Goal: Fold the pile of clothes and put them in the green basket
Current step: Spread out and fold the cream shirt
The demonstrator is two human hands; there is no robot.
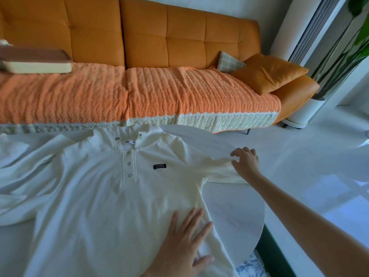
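Observation:
A cream long-sleeved polo shirt [103, 196] with a buttoned placket and a small black chest label lies face up on a round white table [235, 212]. My left hand [183, 242] rests flat, fingers spread, on the shirt's lower right side. My right hand [244, 161] reaches in from the right and pinches the bunched right sleeve [217, 168] near its end. The shirt's other sleeve trails off to the left. A dark green basket [274, 256] shows under the table's right edge, with a blue-and-white patterned cloth [250, 265] in it.
An orange sofa [179, 37] with a knitted orange throw [139, 92] runs along the far side of the table. On it are cushions [267, 71] at the right and a flat beige and brown pad [36, 60] at the left. A potted plant [343, 56] stands far right on the pale floor.

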